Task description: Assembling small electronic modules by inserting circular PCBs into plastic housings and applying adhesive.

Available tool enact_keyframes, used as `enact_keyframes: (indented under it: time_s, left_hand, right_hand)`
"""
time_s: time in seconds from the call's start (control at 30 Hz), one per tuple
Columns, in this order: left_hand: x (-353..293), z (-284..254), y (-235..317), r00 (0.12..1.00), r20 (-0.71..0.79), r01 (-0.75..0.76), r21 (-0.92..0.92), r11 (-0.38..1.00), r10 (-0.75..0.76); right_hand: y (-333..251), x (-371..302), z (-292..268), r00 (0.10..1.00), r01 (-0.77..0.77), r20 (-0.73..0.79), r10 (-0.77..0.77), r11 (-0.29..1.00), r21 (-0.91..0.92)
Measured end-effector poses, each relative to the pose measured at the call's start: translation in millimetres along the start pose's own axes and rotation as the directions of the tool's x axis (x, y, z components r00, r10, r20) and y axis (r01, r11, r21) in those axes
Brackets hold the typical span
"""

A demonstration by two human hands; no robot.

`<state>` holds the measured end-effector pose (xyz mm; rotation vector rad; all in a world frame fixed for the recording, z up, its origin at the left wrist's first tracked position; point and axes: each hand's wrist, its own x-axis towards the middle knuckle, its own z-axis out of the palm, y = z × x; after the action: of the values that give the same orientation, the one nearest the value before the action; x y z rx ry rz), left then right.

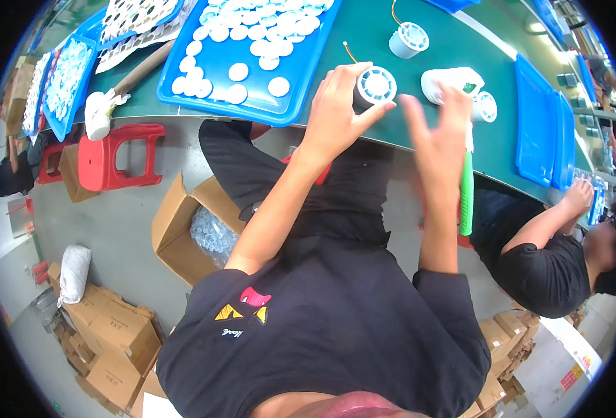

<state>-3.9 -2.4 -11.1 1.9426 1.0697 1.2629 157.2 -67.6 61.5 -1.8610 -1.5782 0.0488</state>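
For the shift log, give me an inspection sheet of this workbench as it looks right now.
Surface: green bench.
Job's things: white round part with a wire, held in the left hand; second one further back.
Clutter: blue tray of white discs; white mallet.
Grippers: right hand open, blurred, holding nothing visible.
Cables: short orange wire on each part.
Surroundings: red stool, cardboard boxes, a co-worker.

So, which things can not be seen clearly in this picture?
- Right hand, head view: motion-blurred, so its grip cannot be told.
- White device: partly hidden behind that hand.
- Green handle: its top is hidden by the right forearm.
- White cylinder part: its body is covered by the left hand.
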Motion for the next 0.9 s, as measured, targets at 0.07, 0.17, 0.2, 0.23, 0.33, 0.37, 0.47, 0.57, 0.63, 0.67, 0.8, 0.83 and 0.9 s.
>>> enact_keyframes:
  time_s: [0.07, 0.17, 0.2, 0.23, 0.33, 0.37, 0.47, 0.57, 0.63, 0.67, 0.8, 0.83, 0.9]
  left_hand:
    - [1.3, 1.4, 3.1, 1.000, 0.017, -0.004, -0.004, 1.000, 0.004]
    - [3.5, 1.0, 6.6, 0.999, 0.042, 0.025, -0.039, 0.999, -0.023]
    - [4.3, 0.0, 6.6, 0.999, 0.043, 0.026, -0.042, 0.999, -0.024]
    - [5.6, -1.1, 6.6, 0.997, 0.063, 0.055, -0.068, 0.996, -0.050]
    - [3.8, -1.2, 2.8, 0.994, 0.081, 0.083, -0.099, 0.992, -0.075]
    - [3.6, -1.6, 0.6, 0.994, 0.077, 0.079, -0.106, 0.991, -0.071]
    - [5.2, -3.4, 7.3, 0.991, 0.091, 0.104, -0.094, 0.990, -0.095]
    - [5.0, -3.1, 7.0, 0.997, 0.052, 0.068, -0.073, 0.995, -0.065]
    - [4.4, -8.7, 2.3, 0.993, 0.096, 0.081, -0.107, 0.991, -0.071]
    - [4.3, -8.9, -0.4, 0.986, 0.147, 0.096, -0.149, 0.984, -0.074]
    - [8.2, -7.2, 1.8, 0.998, 0.067, 0.024, -0.190, 0.982, -0.012]
    - [8.2, -8.5, 3.2, 0.993, 0.108, 0.062, -0.177, 0.982, -0.043]
    - [1.2, -7.0, 0.7, 0.989, 0.132, 0.096, -0.184, 0.978, -0.072]
  right_hand:
    - [50.9, -13.4, -24.4, 0.984, -0.080, -0.175, 0.035, 0.964, -0.253]
    - [94.1, -36.3, -41.2, 0.967, -0.219, 0.030, 0.252, 0.889, -0.401]
    - [95.7, -37.9, -39.9, 0.967, -0.220, 0.030, 0.253, 0.888, -0.404]
    - [96.3, -38.9, -37.6, 0.969, -0.208, 0.053, 0.241, 0.915, -0.347]
    - [82.4, -36.9, -42.7, 0.956, -0.255, 0.123, 0.266, 0.962, -0.100]
    - [72.3, -37.6, -51.1, 0.902, -0.394, 0.200, 0.383, 0.919, 0.018]
    - [36.0, -50.7, -57.9, 0.886, -0.462, 0.273, 0.374, 0.675, 0.575]
    - [35.7, -51.6, -36.9, 0.911, -0.411, 0.247, 0.330, 0.774, 0.481]
    - [28.9, -32.0, -46.9, 0.843, -0.468, 0.448, 0.299, 0.818, 0.335]
    - [21.5, -27.2, -55.0, 0.786, -0.588, 0.480, 0.390, 0.712, 0.384]
    - [22.9, -40.9, -47.0, 0.850, -0.526, 0.335, 0.406, 0.691, 0.496]
    - [19.5, -34.8, -51.3, 0.817, -0.502, 0.464, 0.343, 0.819, 0.278]
    - [24.3, -37.4, -50.2, 0.794, -0.598, 0.436, 0.425, 0.677, 0.429]
